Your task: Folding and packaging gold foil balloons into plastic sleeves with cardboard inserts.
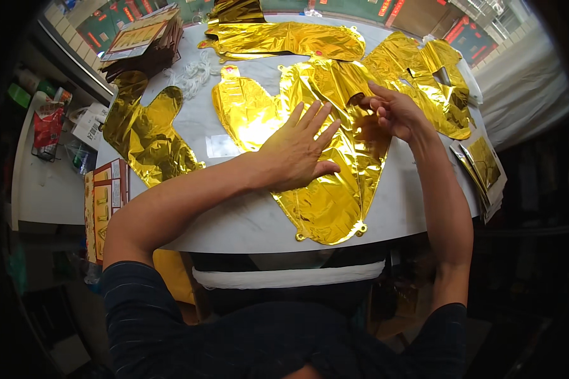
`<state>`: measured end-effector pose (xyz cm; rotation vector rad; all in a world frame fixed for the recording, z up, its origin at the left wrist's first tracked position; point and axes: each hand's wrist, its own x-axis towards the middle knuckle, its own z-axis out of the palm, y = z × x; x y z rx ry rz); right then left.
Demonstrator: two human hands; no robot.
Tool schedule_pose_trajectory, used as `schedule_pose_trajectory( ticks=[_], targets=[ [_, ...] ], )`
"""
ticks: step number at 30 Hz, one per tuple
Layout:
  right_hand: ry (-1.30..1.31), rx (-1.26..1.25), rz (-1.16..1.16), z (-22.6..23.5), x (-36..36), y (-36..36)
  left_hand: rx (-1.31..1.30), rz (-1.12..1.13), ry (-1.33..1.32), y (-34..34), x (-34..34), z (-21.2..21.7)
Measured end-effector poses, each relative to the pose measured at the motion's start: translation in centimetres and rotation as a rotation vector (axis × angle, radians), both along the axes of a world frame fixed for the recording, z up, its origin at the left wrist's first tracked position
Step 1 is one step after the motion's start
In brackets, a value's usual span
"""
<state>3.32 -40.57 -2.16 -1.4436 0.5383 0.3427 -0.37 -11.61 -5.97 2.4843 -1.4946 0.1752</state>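
Observation:
A large gold foil balloon, uninflated and creased, lies across the middle of the table. Flat on its surface rests my left hand, fingers spread and holding nothing. At the balloon's upper right, my right hand has its fingers bent in at a curled, lifted edge of the foil and appears to pinch it; the fingertips are partly lost in reflections. Small tabs with holes stick out at the balloon's near end. Left of my left forearm is another flat gold foil balloon.
More gold foil balloons lie at the back and the right. White strings sit beside a stack of printed cards. Flat packages lie at the table's right edge, a printed pack at its left. A side shelf holds small items.

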Motion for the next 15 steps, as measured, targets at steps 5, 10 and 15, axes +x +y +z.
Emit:
schedule_pose_trajectory(
  ticks=[5, 10, 15],
  targets=[
    [-0.091, 0.046, -0.192, -1.0, 3.5, 2.6, -0.017, 0.002, 0.003, 0.3, 0.0, 0.0],
    [-0.211, -0.025, -0.145, 0.0, 4.1, 3.3, -0.047, -0.006, -0.020, 0.3, 0.1, -0.2],
    [-0.529, -0.092, 0.045, 0.4, 2.5, 2.9, -0.076, -0.001, -0.041, 0.2, 0.1, -0.2]
  ],
)
